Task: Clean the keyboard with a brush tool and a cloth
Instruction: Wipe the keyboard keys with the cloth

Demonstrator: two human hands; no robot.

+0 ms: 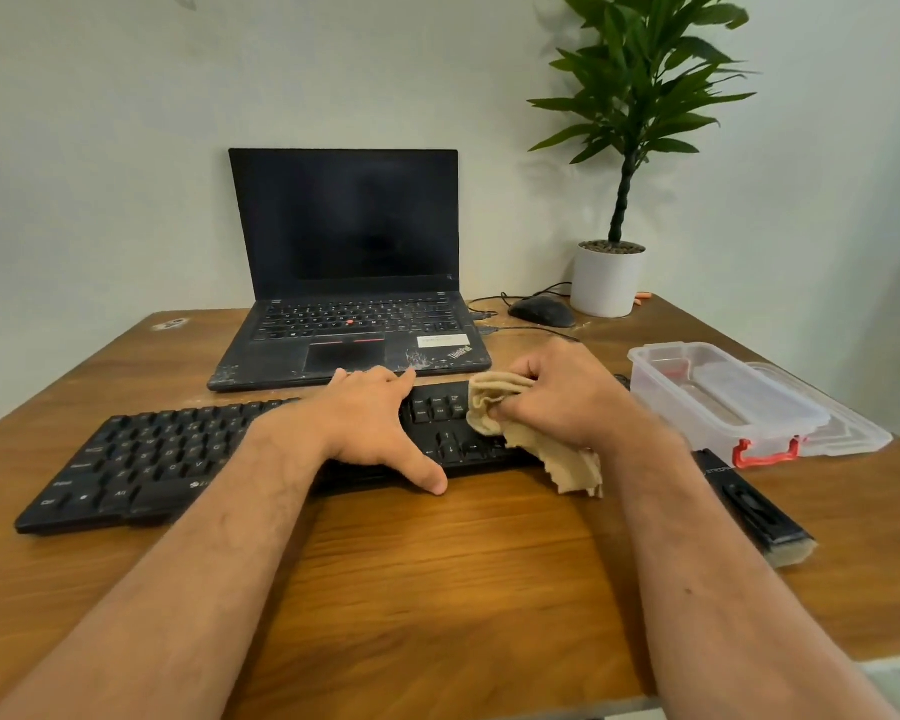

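- A black keyboard (178,454) lies slantwise across the wooden bench (437,589), its left end nearer the camera and its right end hidden under the hands.
- The left hand (370,423) lies flat on the middle of the keyboard with fingers straight and spread, the thumb (427,475) reaching over the front edge onto the bench; it presses down and grasps nothing.
- The right hand (562,397) is bunched round a tan cloth (494,407), fingers curled into its folds, and holds it against the right part of the keyboard near the arrow keys.
- A loose corner of the cloth hangs past the front edge of the keyboard and rests on the bench.
- A black brush tool (754,506) with pale bristles at its near end lies on the bench to the right of the right forearm, untouched by either hand.
- Just behind the brush tool stands a clear plastic box (718,402) with a red latch, its lid (848,428) lying beside it on the right.
- Behind the keyboard an open laptop (349,283) with a dark screen sits close to the wall.
- To the laptop's right lie a black mouse (541,311) with its cable and a potted plant (611,272) in a white pot.
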